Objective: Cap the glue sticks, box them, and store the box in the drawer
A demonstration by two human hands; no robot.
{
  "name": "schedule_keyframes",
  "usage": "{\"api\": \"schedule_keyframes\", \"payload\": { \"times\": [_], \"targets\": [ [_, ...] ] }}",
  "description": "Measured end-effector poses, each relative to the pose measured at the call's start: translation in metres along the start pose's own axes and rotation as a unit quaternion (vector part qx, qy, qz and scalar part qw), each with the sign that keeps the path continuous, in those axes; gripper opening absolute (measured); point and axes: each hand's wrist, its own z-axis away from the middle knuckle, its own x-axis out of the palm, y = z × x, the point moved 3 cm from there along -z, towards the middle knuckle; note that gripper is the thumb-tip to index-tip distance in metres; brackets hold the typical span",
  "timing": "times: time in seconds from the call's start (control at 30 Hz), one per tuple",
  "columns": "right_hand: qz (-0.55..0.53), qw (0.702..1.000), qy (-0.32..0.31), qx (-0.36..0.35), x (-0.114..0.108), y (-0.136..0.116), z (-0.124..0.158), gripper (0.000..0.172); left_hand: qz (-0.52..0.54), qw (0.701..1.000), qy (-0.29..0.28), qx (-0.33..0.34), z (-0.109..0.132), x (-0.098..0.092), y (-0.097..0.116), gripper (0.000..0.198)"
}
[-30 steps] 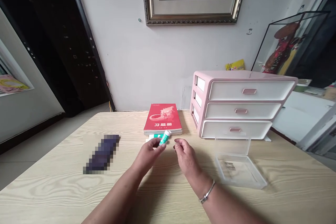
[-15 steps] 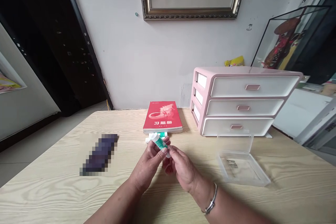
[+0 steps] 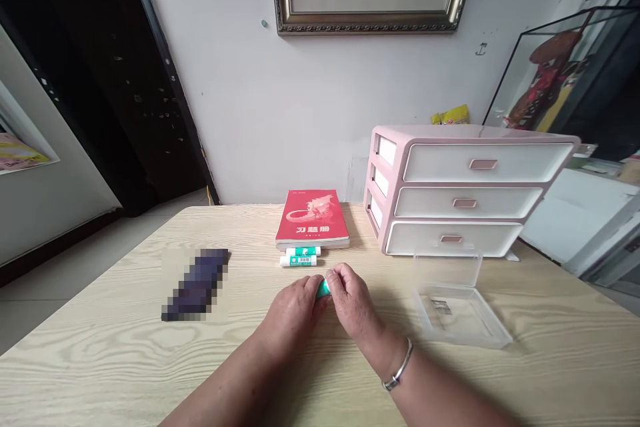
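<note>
Between my two hands is a small green and white tube [image 3: 323, 289], mostly covered by fingers. My left hand [image 3: 296, 305] is wrapped round its left part. The thumb and fingers of my right hand [image 3: 351, 297] pinch its other end; a silver bangle circles that wrist. Just beyond my hands, two similar green and white tubes lie side by side, the nearer one [image 3: 299, 261] in front of the farther one [image 3: 303, 251]. Behind them a thick red book [image 3: 313, 217] lies flat on the wooden table [image 3: 125, 360].
An open clear plastic box [image 3: 463, 317] lies to the right, with its lid raised. Behind it stands a pink and white drawer unit [image 3: 463, 173]. A blurred dark item [image 3: 197, 283] rests at the left. A framed picture [image 3: 370, 21] hangs on the wall.
The held tube has tipped down from its upright slant and is now more covered by my left hand. Both hands have turned, uncovering the two tubes by the book. The view has shifted slightly.
</note>
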Motion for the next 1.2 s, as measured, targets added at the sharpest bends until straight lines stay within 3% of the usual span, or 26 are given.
{"api": "schedule_keyframes", "payload": {
  "times": [0.27, 0.43, 0.53, 0.63, 0.7, 0.77, 0.83, 0.9, 1.03, 1.2],
  "targets": [
    [-0.003, 0.996, -0.03, 0.082, 0.0, 0.007, -0.004, 0.018, 0.125, 0.989, -0.078, 0.002, 0.005, 0.001, 0.003, 0.034],
    [-0.01, 0.997, -0.038, 0.06, 0.006, 0.002, -0.003, 0.02, 0.218, 0.969, -0.115, -0.005, 0.004, -0.003, 0.004, 0.045],
    [-0.013, 0.998, -0.04, 0.051, 0.001, 0.0, -0.006, 0.022, 0.278, 0.947, -0.151, -0.045, 0.008, -0.007, 0.003, 0.046],
    [-0.011, 0.999, 0.019, 0.043, -0.02, 0.003, -0.017, 0.021, 0.362, 0.9, -0.21, -0.125, 0.013, -0.008, -0.003, 0.05],
    [0.003, 0.993, 0.105, 0.052, -0.038, 0.007, -0.024, 0.023, 0.391, 0.885, -0.2, -0.154, 0.013, -0.009, -0.009, 0.054],
    [0.043, 0.988, 0.142, 0.047, -0.046, 0.011, -0.028, 0.026, 0.348, 0.919, -0.13, -0.131, 0.007, -0.01, -0.015, 0.052],
    [0.111, 0.985, 0.127, 0.028, -0.044, 0.012, -0.03, 0.028, 0.232, 0.968, -0.049, -0.086, -0.001, -0.01, -0.019, 0.044],
    [0.184, 0.978, 0.097, 0.017, -0.039, 0.014, -0.03, 0.029, 0.102, 0.993, -0.007, -0.05, -0.007, -0.006, -0.022, 0.033],
    [0.254, 0.965, 0.066, 0.028, -0.04, 0.021, -0.031, 0.031, -0.054, 0.998, -0.006, -0.013, -0.015, 0.005, -0.029, 0.032],
    [0.282, 0.959, 0.032, -0.023, -0.038, 0.032, -0.031, 0.031, -0.11, 0.994, 0.026, 0.016, -0.024, 0.01, -0.035, 0.036]
  ]
}}
